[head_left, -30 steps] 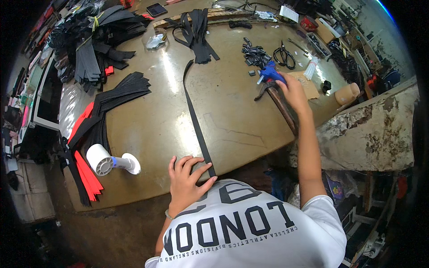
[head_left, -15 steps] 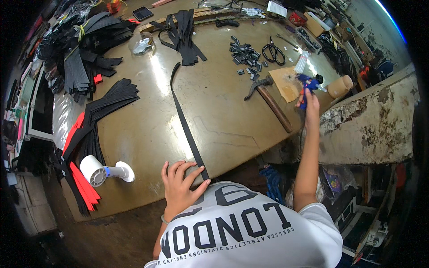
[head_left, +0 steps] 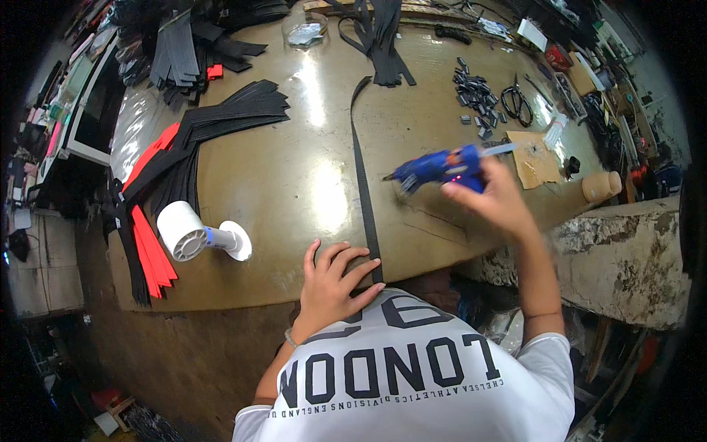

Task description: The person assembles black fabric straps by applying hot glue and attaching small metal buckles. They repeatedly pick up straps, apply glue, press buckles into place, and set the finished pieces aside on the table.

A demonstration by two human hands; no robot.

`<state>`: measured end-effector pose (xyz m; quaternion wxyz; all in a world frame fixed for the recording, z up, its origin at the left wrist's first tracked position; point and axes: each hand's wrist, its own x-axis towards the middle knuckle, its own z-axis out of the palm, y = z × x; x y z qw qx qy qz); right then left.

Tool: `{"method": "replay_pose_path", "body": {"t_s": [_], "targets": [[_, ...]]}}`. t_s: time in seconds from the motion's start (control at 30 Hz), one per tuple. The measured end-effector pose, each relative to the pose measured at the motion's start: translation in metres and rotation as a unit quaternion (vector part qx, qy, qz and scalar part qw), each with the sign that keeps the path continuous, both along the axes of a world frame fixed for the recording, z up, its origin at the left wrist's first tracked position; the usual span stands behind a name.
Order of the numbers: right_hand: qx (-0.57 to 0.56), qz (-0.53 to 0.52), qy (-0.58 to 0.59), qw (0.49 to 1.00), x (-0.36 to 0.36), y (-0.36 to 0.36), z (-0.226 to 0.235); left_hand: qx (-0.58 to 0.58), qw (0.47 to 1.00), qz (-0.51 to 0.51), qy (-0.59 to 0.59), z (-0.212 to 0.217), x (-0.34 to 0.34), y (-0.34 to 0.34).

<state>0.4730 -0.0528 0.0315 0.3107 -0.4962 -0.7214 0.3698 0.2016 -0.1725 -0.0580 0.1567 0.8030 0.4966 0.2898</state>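
A long black strap [head_left: 361,169] lies across the brown worktable [head_left: 294,177], running from the near edge toward the far side. My left hand [head_left: 331,276] rests flat on the table with fingers spread, its fingertips pressing the strap's near end. My right hand [head_left: 495,199] holds a blue glue gun [head_left: 438,168] above the table, its nozzle pointing left toward the strap, a short way to the right of it.
A small white fan [head_left: 195,234] lies left of my left hand. Stacks of black and red straps [head_left: 169,162] cover the left side. Small black buckles [head_left: 475,96], scissors [head_left: 515,103], a cardboard piece [head_left: 534,158] and a clear dish [head_left: 305,31] sit farther back. A worn concrete ledge [head_left: 626,258] is at right.
My right hand picked up the glue gun at the far right of the table and brought it in toward the strap. My left hand stayed on the strap's near end.
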Motion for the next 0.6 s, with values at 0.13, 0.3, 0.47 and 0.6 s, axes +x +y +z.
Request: {"method": "replay_pose_path", "body": {"t_s": [0.13, 0.3, 0.47, 0.6], "targets": [[0.018, 0.093, -0.058, 0.994, -0.020, 0.013, -0.025, -0.002, 1.000, 0.002, 0.000, 0.000, 0.000, 0.001], [0.016, 0.087, -0.109, 0.990, -0.016, 0.015, -0.036, -0.012, 1.000, 0.002, -0.006, -0.001, -0.001, -0.001], [0.008, 0.099, -0.122, 0.988, -0.017, 0.012, -0.042, -0.015, 1.000, -0.004, -0.007, -0.002, -0.001, 0.000], [-0.001, 0.098, -0.150, 0.984, -0.017, 0.019, -0.040, -0.010, 1.000, -0.004, -0.008, -0.001, -0.001, 0.000]]}}
